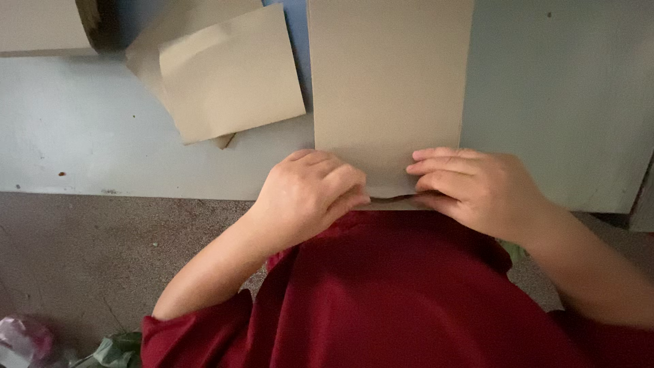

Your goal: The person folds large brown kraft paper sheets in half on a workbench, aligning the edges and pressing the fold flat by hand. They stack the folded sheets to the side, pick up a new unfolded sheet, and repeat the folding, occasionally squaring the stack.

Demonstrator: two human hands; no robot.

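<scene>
A large beige cardboard sheet lies on a pale blue-grey table, reaching to the table's near edge. My left hand and my right hand both pinch its near edge, fingers curled over the top and thumbs under, where the edge looks folded or split into two layers. The hands sit close together with a small gap between them. My dark red sleeves and shirt fill the bottom of the view.
Two smaller beige cardboard pieces lie stacked at an angle on the table to the left. Another cardboard piece sits at the far top left. Below the table is a speckled brown floor, with crumpled plastic at bottom left.
</scene>
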